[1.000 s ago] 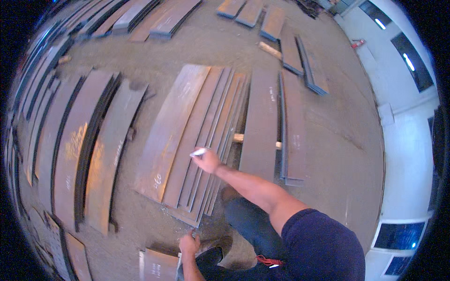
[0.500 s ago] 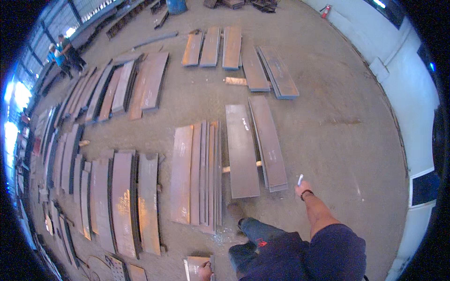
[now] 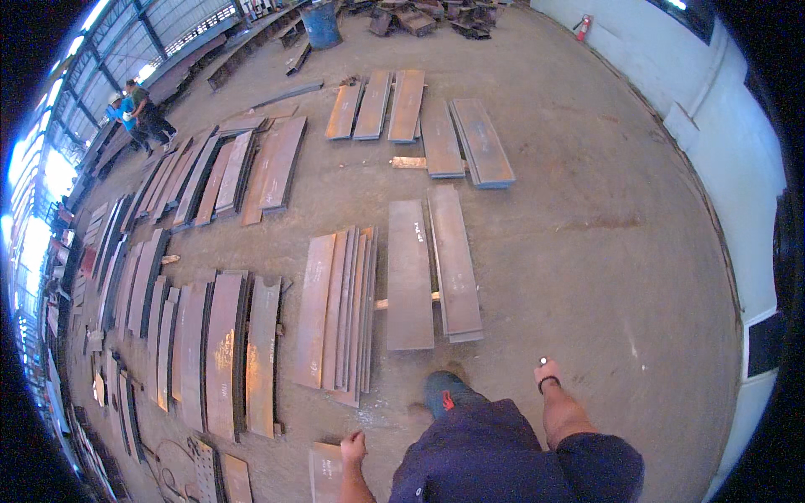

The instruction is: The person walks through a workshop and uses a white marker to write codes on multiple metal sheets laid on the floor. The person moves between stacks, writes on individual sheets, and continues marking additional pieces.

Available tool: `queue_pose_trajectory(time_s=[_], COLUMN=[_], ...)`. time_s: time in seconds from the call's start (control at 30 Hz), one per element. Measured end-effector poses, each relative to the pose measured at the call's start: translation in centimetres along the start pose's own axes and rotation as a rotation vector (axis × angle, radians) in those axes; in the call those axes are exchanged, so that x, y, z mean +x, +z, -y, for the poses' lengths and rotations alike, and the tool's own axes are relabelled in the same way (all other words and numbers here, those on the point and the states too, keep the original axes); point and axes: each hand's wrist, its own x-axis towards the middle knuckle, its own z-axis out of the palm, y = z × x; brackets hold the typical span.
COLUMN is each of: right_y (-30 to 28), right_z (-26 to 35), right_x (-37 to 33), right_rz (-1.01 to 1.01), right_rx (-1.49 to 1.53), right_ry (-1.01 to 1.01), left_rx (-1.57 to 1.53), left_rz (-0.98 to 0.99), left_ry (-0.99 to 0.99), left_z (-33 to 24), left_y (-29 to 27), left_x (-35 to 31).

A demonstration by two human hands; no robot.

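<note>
My right hand (image 3: pixel 547 370) is out over the floor at the lower right, closed round a white marker (image 3: pixel 543 360) seen nearly end-on. A dark band circles that wrist. My left hand (image 3: pixel 354 447) hangs low with its fingers curled; whether anything is in them is hidden. Beside it and partly behind that forearm lies a short steel plate (image 3: pixel 324 471). Ahead of my feet rest two long flat steel plates, a left one (image 3: pixel 410 277) and a right one (image 3: pixel 455 268), with chalk-like white marks. To their left leans a pack of rusty plates (image 3: pixel 316 310).
Rows of steel plates (image 3: pixel 223 360) fill the left side. Further plates (image 3: pixel 379 105) lie ahead on wooden blocks (image 3: pixel 408 162). A blue drum (image 3: pixel 320 27) and scrap steel (image 3: pixel 415 21) stand far back. Two people (image 3: pixel 138 113) are at the far left. A white wall (image 3: pixel 671 75) carries a red extinguisher (image 3: pixel 583 28).
My body has moved forward and the view has shifted. My left hand has come up and away from the short plate. The marker in my right hand has turned to point more at the view.
</note>
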Motion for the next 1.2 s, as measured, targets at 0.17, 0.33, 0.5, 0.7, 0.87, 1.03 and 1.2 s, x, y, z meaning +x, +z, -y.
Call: queue_pose_trajectory(time_s=[0.17,0.33,0.5,0.7,0.87,1.03,1.2], right_y=[-3.8,-8.2,-15.1,-22.5,-24.2,-22.3,-21.7], right_z=[-5.0,-13.1,-22.1,-24.8,-23.1,-19.2,-12.9], right_x=[4.7,12.7,21.0,28.8,34.6,39.6,46.4], right_rz=[-0.300,-0.476,-0.286,-0.568,-0.374,-0.345,-0.188], right_rx=[0.354,0.760,0.119,0.330,0.176,0.238,0.290], right_ry=[-0.015,-0.161,0.130,0.091,0.244,0.157,0.040], left_rx=[0.279,0.694,0.928,0.267,0.380,0.414,0.085], left_rz=[0.123,0.270,0.138,0.200,0.178,0.164,0.211], left_ry=[-0.374,-0.355,0.111,0.181,0.246,0.009,-0.319], left_z=[4.8,4.5,-10.5,-35.7,-43.0,-42.1,-40.5], left_y=[5.0,10.4,21.6,36.3,40.6,42.8,44.7], left_x=[-6.4,-4.5,3.2,7.1,7.3,8.4,10.3])
